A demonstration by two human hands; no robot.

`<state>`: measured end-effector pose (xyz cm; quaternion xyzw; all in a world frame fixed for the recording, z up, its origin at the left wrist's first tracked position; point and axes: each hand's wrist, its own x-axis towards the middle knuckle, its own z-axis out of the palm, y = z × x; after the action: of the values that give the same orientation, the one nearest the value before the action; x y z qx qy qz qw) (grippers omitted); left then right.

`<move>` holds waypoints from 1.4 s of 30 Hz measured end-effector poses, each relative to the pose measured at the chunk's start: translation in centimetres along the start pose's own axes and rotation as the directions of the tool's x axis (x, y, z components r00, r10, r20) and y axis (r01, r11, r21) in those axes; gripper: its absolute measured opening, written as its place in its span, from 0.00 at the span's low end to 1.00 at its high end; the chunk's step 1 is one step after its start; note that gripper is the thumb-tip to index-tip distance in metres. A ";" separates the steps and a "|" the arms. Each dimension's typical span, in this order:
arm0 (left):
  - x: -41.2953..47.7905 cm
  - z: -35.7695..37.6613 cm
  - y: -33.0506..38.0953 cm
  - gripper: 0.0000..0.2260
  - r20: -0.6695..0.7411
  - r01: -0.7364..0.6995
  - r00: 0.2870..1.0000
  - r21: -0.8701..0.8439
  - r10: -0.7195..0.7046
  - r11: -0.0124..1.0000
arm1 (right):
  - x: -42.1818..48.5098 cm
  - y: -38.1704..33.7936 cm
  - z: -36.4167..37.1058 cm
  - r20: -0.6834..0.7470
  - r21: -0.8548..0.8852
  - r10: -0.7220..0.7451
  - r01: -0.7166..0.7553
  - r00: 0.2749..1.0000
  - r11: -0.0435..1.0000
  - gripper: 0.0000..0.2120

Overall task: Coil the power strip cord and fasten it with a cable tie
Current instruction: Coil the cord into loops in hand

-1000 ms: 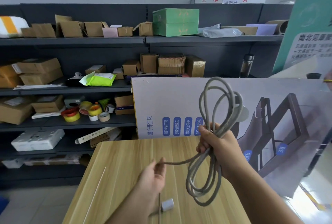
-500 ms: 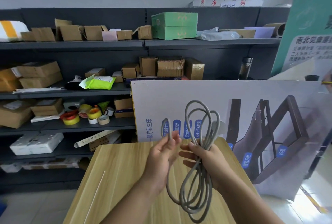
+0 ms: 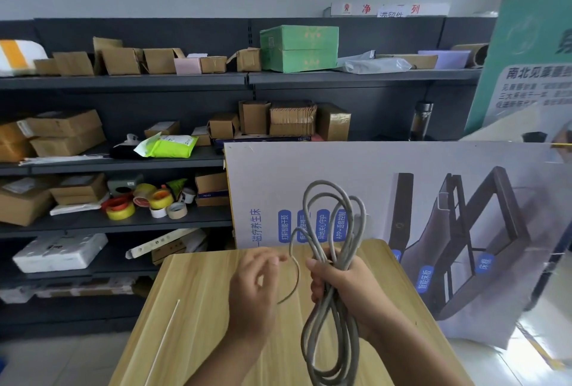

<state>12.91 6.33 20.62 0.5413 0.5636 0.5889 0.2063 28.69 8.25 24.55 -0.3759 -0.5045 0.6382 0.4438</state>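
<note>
My right hand (image 3: 343,288) is closed around the middle of a grey power strip cord (image 3: 332,345) gathered into several long loops, which stick up above the fist and hang down below it over the wooden table (image 3: 198,308). My left hand (image 3: 257,286) is just to the left, pinching a loose strand of the same cord between its fingertips; that strand curves down in an arc between the two hands. A thin white cable tie (image 3: 164,339) lies on the table at the left. The power strip itself is not visible.
A large printed board (image 3: 433,200) leans upright behind the table. Dark shelves (image 3: 123,221) at left and behind hold cardboard boxes, tape rolls (image 3: 145,203) and a green box (image 3: 298,48). The floor shows at lower left and right.
The left hand brought a strand up from the table to the bundle, then drew back a little leftward and lower. The right hand lowered the coil toward the table.
</note>
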 end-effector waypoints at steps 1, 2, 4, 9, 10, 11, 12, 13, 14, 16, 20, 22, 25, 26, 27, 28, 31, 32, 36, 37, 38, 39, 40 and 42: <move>0.5 0.0 -0.9 0.10 -0.009 0.050 0.999 0.028 -0.050 0.998 | 0.0 -0.4 -0.3 0.036 0.038 0.003 -0.004 0.999 0.999 0.09; 0.9 0.3 -1.7 0.15 0.037 0.105 0.993 0.069 -0.108 0.992 | 0.0 -0.9 -0.5 0.071 0.070 -0.002 -0.003 0.997 0.998 0.09; 1.7 1.0 -3.8 0.29 0.185 0.247 0.945 0.137 -0.270 0.959 | -0.1 -2.1 -0.7 0.135 0.117 -0.024 0.008 0.991 0.993 0.09; 2.0 3.1 -7.3 0.25 0.335 0.379 0.825 0.269 -0.455 0.885 | -0.6 -4.3 -0.6 0.238 0.223 -0.076 0.022 0.968 0.974 0.10; 2.0 3.3 -7.8 0.20 0.322 0.367 0.837 0.270 -0.442 0.890 | -0.8 -4.5 -0.7 0.249 0.230 -0.087 0.029 0.965 0.973 0.10; 1.9 3.3 -7.9 0.14 0.305 0.344 0.853 0.284 -0.425 0.895 | -0.8 -4.8 -0.9 0.246 0.230 -0.100 0.042 0.964 0.972 0.09; 1.8 3.1 -7.9 0.11 0.286 0.320 0.869 0.298 -0.404 0.899 | -0.9 -4.9 -1.3 0.227 0.217 -0.111 0.061 0.968 0.974 0.09; 1.7 2.7 -7.9 0.11 0.267 0.300 0.885 0.297 -0.381 0.906 | -0.8 -4.9 -1.8 0.186 0.185 -0.114 0.079 0.976 0.980 0.09; 1.6 2.3 -7.7 0.11 0.252 0.298 0.896 0.269 -0.365 0.916 | -0.6 -4.7 -2.6 0.114 0.101 -0.125 0.113 0.986 0.988 0.10; 1.6 1.6 -6.7 0.07 0.206 0.329 0.914 0.127 -0.349 0.936 | -0.3 -4.0 -4.1 -0.071 -0.201 -0.195 0.178 0.978 0.963 0.13; 2.5 1.3 -2.3 0.06 0.105 0.349 0.937 -0.217 -0.333 0.912 | 0.4 -1.9 -4.6 -0.209 -0.372 -0.198 0.109 0.958 0.922 0.07; 2.7 1.9 -0.2 0.05 0.136 0.388 0.922 -0.337 -0.363 0.858 | 0.6 -0.5 -3.7 -0.177 -0.324 -0.124 0.061 0.976 0.944 0.06; 2.4 3.2 1.9 0.04 0.178 0.471 0.877 -0.498 -0.446 0.728 | 1.0 1.2 -2.2 -0.152 -0.271 -0.042 0.000 0.987 0.963 0.06; 2.2 3.6 2.2 0.03 0.180 0.466 0.880 -0.510 -0.440 0.723 | 1.0 1.5 -1.7 -0.127 -0.246 -0.018 -0.014 0.992 0.969 0.05; 2.1 3.9 2.5 0.03 0.175 0.449 0.890 -0.490 -0.421 0.747 | 1.1 1.8 -1.3 -0.097 -0.237 0.007 -0.030 0.995 0.971 0.05; 2.0 4.1 2.6 0.02 0.163 0.422 0.905 -0.442 -0.392 0.791 | 1.2 1.9 -1.0 -0.070 -0.249 0.022 -0.039 0.997 0.968 0.06; 2.1 4.0 2.6 0.03 0.154 0.310 0.949 -0.298 -0.275 0.903 | 1.3 1.9 -0.3 -0.033 -0.369 0.002 -0.014 0.999 0.929 0.15; 2.2 3.9 2.5 0.05 0.155 0.259 0.962 -0.264 -0.225 0.929 | 1.3 1.9 -0.2 -0.039 -0.387 -0.015 -0.001 0.999 0.922 0.15; 1.7 2.9 2.0 0.13 0.163 0.108 0.983 -0.127 -0.087 0.986 | 1.2 1.0 -0.7 -0.067 -0.328 -0.116 0.088 0.991 0.941 0.06; 1.0 2.7 1.7 0.12 0.152 0.160 0.978 -0.129 -0.140 0.979 | 1.1 0.6 -0.9 -0.071 -0.307 -0.139 0.111 0.988 0.945 0.08; 0.4 2.7 0.8 0.11 0.128 0.270 0.959 -0.144 -0.252 0.952 | 1.0 0.2 -1.1 -0.084 -0.290 -0.164 0.134 0.983 0.948 0.10; -0.3 2.7 -0.4 0.11 0.097 0.412 0.911 -0.154 -0.401 0.898 | 1.1 -0.1 -1.4 -0.101 -0.273 -0.192 0.158 0.976 0.949 0.12; -0.9 2.9 -2.1 0.12 0.081 0.565 0.825 -0.131 -0.559 0.815 | 1.1 -0.5 -1.7 -0.120 -0.252 -0.213 0.178 0.970 0.951 0.13; -2.2 3.2 -4.6 0.20 0.198 0.809 0.575 0.003 -0.794 0.587 | 1.2 -1.2 -2.0 -0.128 -0.167 -0.233 0.211 0.964 0.963 0.12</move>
<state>14.72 7.15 14.93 0.2684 0.7000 0.4053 0.5231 30.39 10.09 25.31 -0.3951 -0.5568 0.5147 0.5186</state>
